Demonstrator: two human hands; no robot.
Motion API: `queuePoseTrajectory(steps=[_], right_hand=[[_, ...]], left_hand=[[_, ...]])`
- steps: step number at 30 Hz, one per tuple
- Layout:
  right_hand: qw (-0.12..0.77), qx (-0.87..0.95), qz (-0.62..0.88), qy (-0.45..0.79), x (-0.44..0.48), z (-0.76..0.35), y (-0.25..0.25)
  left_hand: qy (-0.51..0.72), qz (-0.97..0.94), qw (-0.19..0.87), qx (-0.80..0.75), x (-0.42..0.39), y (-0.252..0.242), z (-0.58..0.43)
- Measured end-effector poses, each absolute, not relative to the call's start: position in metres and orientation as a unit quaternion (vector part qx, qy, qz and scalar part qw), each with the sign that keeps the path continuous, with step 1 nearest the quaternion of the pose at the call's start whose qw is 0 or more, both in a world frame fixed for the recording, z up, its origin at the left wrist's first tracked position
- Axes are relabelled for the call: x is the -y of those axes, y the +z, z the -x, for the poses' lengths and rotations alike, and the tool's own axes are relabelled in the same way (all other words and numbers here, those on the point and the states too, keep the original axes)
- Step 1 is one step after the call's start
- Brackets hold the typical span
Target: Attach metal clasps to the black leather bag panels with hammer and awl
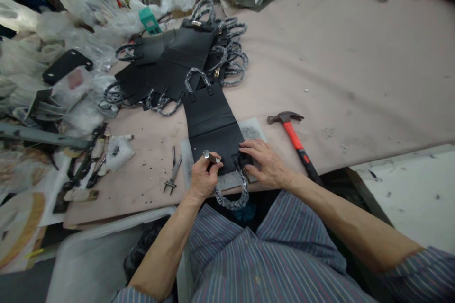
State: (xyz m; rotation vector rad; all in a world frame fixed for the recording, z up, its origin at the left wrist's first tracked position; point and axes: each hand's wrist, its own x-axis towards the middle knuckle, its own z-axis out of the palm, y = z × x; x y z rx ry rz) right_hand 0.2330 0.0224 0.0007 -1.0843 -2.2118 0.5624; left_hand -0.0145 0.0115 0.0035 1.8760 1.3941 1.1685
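A black leather bag panel (212, 125) lies flat on a grey pad (253, 131) near the table's front edge. Its plastic-wrapped handle (231, 200) hangs over the edge toward me. My left hand (203, 177) is closed around a small metal punch tool (210, 155), held upright on the panel's near end. My right hand (265, 162) rests fingers spread on the panel's lower right corner, pressing it down beside the handle attachment.
A red-handled hammer (296, 143) lies right of the pad. Pliers (173, 173) lie to the left. A pile of black bag panels with wrapped handles (185, 59) sits further back. Plastic bags and clutter (67, 33) fill the left side. A white bin (92, 255) stands below.
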Motion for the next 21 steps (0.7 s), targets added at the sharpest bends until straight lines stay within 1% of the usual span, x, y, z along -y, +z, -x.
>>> queuePoseTrajectory(steps=[2,4,6,8,10,11,13,16,19,21], right_hand=[[0.336,0.812,0.442,0.183,-0.020,-0.240,0.003],[0.344,0.773,0.519,0.124,-0.018,-0.254,0.005],[0.302,0.725,0.616,0.066,-0.014,-0.273,0.008],[0.220,0.670,0.706,0.067,-0.011,-0.294,0.010],[0.144,0.610,0.768,0.129,-0.011,-0.311,0.013],[0.131,0.576,0.788,0.176,-0.012,-0.317,0.015],[0.156,0.500,0.802,0.289,-0.018,-0.322,0.021],[0.223,0.416,0.763,0.442,-0.026,-0.315,0.041],[0.250,0.404,0.718,0.508,-0.024,-0.296,0.069],[0.282,0.410,0.696,0.518,-0.015,-0.280,0.089]], left_hand=[[0.435,-0.691,0.262,-0.515,-0.011,0.003,0.014],[0.439,-0.690,0.263,-0.511,-0.010,0.002,0.014],[0.442,-0.691,0.264,-0.507,-0.010,0.002,0.013],[0.445,-0.690,0.264,-0.507,-0.010,0.002,0.013],[0.442,-0.689,0.265,-0.510,-0.009,0.002,0.013],[0.439,-0.689,0.265,-0.512,-0.009,0.002,0.013],[0.434,-0.688,0.267,-0.517,-0.009,0.002,0.013],[0.434,-0.686,0.269,-0.519,-0.008,0.001,0.013],[0.436,-0.682,0.279,-0.517,-0.007,0.000,0.013],[0.434,-0.679,0.288,-0.517,-0.007,0.000,0.013]])
